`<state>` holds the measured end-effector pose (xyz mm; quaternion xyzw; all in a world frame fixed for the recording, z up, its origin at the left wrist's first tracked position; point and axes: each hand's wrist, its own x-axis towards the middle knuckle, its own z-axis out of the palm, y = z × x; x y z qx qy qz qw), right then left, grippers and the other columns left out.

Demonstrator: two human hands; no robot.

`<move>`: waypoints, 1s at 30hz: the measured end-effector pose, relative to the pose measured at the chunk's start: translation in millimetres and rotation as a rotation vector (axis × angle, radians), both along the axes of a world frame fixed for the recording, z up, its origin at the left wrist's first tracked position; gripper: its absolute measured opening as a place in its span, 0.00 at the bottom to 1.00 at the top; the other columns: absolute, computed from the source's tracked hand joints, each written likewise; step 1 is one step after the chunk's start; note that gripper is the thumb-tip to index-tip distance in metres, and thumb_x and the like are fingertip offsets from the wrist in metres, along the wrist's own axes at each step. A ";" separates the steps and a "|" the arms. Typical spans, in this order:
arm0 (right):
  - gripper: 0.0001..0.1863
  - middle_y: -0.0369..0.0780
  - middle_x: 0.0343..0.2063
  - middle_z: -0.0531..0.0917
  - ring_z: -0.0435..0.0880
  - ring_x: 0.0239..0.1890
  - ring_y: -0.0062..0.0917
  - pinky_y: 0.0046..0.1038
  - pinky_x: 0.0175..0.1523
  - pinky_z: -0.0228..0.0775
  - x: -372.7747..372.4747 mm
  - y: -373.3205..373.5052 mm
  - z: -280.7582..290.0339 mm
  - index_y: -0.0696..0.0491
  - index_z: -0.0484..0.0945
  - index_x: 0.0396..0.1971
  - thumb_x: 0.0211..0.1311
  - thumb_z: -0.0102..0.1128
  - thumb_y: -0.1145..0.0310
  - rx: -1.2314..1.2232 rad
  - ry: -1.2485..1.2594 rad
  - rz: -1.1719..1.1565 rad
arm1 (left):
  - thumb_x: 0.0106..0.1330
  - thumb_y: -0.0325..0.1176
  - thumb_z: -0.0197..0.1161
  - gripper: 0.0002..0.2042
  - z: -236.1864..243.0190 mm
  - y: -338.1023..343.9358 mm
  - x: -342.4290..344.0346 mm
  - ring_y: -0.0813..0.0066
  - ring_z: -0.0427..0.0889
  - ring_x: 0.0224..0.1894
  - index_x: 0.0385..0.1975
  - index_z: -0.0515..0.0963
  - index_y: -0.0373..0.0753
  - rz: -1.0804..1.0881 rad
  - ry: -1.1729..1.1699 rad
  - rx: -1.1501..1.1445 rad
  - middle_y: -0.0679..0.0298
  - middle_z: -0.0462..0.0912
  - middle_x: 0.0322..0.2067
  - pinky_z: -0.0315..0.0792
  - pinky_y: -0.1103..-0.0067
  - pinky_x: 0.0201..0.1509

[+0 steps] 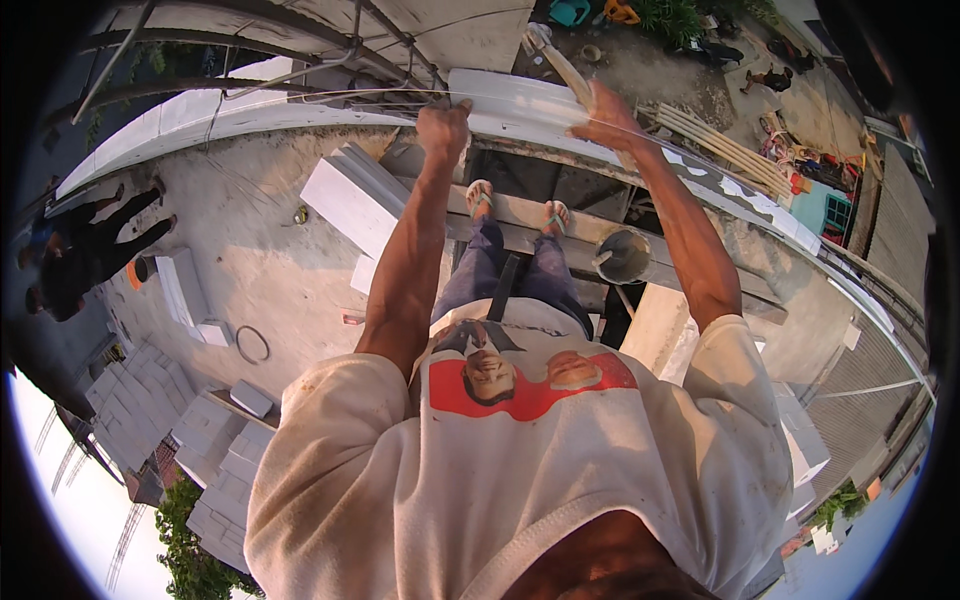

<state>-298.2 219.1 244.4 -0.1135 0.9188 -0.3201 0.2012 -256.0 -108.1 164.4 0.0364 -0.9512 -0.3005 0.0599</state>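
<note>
My right hand (pixel 608 118) grips the wooden handle of a hammer (pixel 566 70), its pale, dirty head pointing up and away past the wall. My left hand (pixel 443 127) is closed at the near edge of the wall, thumb out, beside a white block (pixel 505 92). What its fingers hold, if anything, is hidden. A thin line passes close to the left thumb and runs along the block toward my right wrist. The block lies along the top of a low wall of white blocks (pixel 215 112).
My feet stand on wooden planks (pixel 515 212) over dark gaps. A mortar bucket (pixel 622 257) sits on the right. White slabs (pixel 350 200) lean left, and steel bars (pixel 270 88) cross the far left. A person (pixel 95 240) is at the left; ground lies far below beyond the wall.
</note>
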 end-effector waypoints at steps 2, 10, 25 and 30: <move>0.52 0.54 0.50 0.81 0.81 0.55 0.48 0.46 0.59 0.74 -0.4 2.2 -0.3 0.62 0.69 0.61 0.38 0.88 0.51 -0.011 -0.012 0.013 | 0.59 0.44 0.74 0.17 -2.8 -2.4 -3.4 0.40 0.85 0.34 0.26 0.84 0.34 0.037 -0.049 0.080 0.48 0.85 0.26 0.76 0.61 0.40; 0.29 0.50 0.44 0.84 0.84 0.47 0.44 0.42 0.54 0.75 57.4 -8.9 28.7 0.57 0.78 0.57 0.60 0.77 0.58 -0.218 0.437 -0.242 | 0.61 0.49 0.72 0.20 9.4 -0.1 -2.4 0.40 0.85 0.34 0.30 0.85 0.33 -0.014 -0.075 -0.011 0.45 0.85 0.26 0.77 0.60 0.40; 0.22 0.35 0.24 0.77 0.71 0.16 0.13 0.19 0.19 0.62 191.0 -4.1 78.1 0.56 0.73 0.59 0.77 0.60 0.56 -0.645 -0.327 -0.697 | 0.65 0.30 0.67 0.09 48.0 16.2 12.8 0.44 0.83 0.39 0.41 0.84 0.34 0.212 -0.024 0.211 0.49 0.84 0.37 0.77 0.59 0.44; 0.18 0.34 0.24 0.77 0.71 0.15 0.12 0.19 0.19 0.61 221.8 16.2 70.4 0.57 0.73 0.57 0.78 0.58 0.61 -0.644 -0.284 -0.844 | 0.59 0.23 0.69 0.16 94.3 36.8 38.5 0.49 0.78 0.53 0.49 0.81 0.38 -0.215 0.107 0.035 0.55 0.80 0.47 0.72 0.59 0.57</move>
